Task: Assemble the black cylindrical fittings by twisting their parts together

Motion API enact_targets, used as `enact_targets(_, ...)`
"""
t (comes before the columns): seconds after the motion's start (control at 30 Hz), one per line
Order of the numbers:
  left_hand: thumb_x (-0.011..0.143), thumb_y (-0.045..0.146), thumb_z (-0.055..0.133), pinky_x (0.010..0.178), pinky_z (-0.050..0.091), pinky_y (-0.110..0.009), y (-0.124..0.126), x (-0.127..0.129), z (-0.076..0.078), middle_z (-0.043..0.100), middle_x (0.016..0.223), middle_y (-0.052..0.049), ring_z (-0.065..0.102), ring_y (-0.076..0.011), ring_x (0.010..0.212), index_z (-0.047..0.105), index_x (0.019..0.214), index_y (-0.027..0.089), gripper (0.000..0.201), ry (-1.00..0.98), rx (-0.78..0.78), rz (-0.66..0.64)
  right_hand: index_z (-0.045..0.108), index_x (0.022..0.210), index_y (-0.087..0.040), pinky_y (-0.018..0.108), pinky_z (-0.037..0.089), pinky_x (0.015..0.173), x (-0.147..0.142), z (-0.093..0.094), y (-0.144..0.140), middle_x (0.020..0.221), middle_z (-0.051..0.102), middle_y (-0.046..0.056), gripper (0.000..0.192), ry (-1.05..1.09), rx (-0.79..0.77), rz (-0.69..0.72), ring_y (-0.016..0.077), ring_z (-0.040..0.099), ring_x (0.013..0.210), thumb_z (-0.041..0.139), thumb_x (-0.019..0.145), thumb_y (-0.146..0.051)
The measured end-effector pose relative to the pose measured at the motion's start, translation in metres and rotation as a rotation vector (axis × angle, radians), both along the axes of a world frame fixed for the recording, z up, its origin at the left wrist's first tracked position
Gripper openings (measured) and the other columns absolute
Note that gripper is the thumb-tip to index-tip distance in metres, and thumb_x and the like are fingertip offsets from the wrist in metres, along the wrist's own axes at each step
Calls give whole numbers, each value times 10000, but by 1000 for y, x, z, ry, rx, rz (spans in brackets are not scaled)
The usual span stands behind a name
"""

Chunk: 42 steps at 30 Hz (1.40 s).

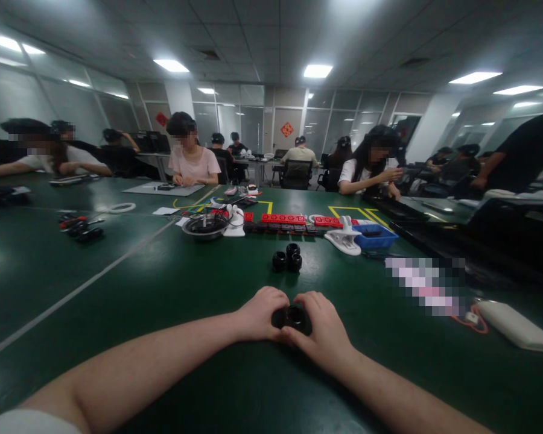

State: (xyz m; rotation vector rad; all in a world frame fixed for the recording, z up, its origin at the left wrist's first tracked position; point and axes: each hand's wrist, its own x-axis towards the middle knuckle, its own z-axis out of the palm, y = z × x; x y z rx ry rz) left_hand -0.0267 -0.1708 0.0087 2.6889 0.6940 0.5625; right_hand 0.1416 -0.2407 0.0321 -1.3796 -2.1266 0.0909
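Observation:
On the green table (pixel 199 374) directly before me, my left hand (pixel 263 312) curls its fingers and thumb around the left side of some black round, hollow parts (pixel 297 317). From the other side my right hand (pixel 326 325) wraps them, thumb in front and fingers behind. There seem to be two parts side by side, but the fingers hide their outer edges. Just beyond my hands stands a small cluster of similar glossy black round parts (pixel 279 261), grouped closely together.
Red power strips (pixel 283 219) run across the table beyond the cluster. Near them are a metal bowl (pixel 206 226), a white clamp (pixel 345 237) and a blue tray (pixel 375 236). Tools (pixel 79 226) lie left; a cream pouch (pixel 516 325) lies right. Other people sit around the tables.

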Motion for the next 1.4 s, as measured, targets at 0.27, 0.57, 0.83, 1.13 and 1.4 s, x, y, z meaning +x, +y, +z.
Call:
enact_targets(0.27,576,463,691,840,354,-341,1,0,0,557,931,-35,500,-219,886,550,891,177,448,9,-19,15,517,921,-175,363,409,713,-1,0,0,869,571,58,267,31,-22,43,214,508,806,599,680,-256)
enact_targets(0.57,579,424,703,854,354,-354,0,0,1,546,954,-39,489,-221,907,558,942,172,466,29,-46,22,450,1072,-183,397,399,817,1,-4,-1,981,540,74,453,157,-38,220,221,478,920,494,628,-103)
enact_targets(0.83,553,389,728,822,371,-352,-3,0,2,519,918,-32,471,-215,875,546,865,169,423,19,-65,45,454,1076,-198,492,251,971,-3,-1,3,963,540,50,520,119,-43,328,222,473,958,474,565,-108)
enact_targets(1.13,605,369,681,799,366,-331,3,1,-8,515,878,-9,483,-202,853,540,909,193,379,44,16,-2,418,1166,-220,519,147,1017,0,4,-4,1057,574,44,504,41,51,398,225,437,1058,486,675,-133)
enact_targets(1.4,601,539,657,831,350,-333,0,0,0,549,937,-32,494,-215,893,550,875,173,470,14,-4,-5,457,1044,-158,445,387,799,4,-7,3,894,533,82,438,114,106,-10,255,485,877,606,674,-340)
